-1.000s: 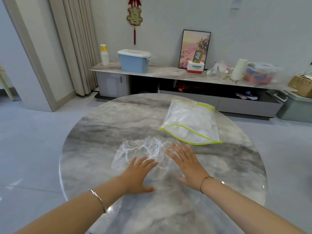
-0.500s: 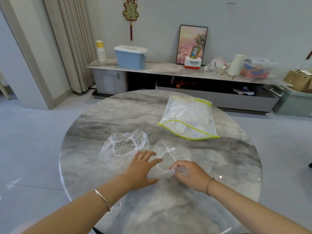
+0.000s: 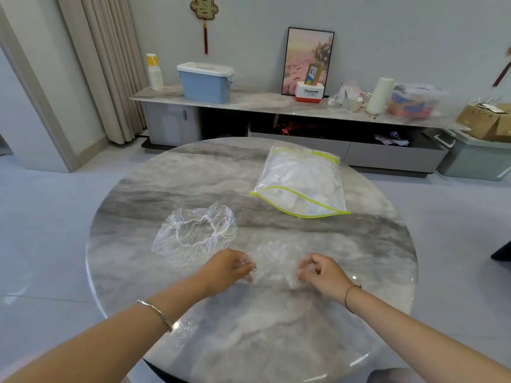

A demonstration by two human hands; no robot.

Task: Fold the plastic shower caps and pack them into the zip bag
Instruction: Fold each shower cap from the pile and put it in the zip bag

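From the head view, the left hand (image 3: 226,268) and right hand (image 3: 322,270), fingers curled, pinch opposite edges of a clear shower cap (image 3: 272,262) low over the round marble table (image 3: 373,244). A second cap (image 3: 193,233) lies flat just left; the zip bag (image 3: 301,183) lies beyond.

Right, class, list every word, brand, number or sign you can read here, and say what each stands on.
"Panasonic": on the white and red box on the sideboard.
Small line beneath it: too small to read.
Print on the card standing on that box: too blurred to read.
Character on the wall ornament: cut off by the frame, unreadable.
Zip bag and loose shower cap: no print visible.
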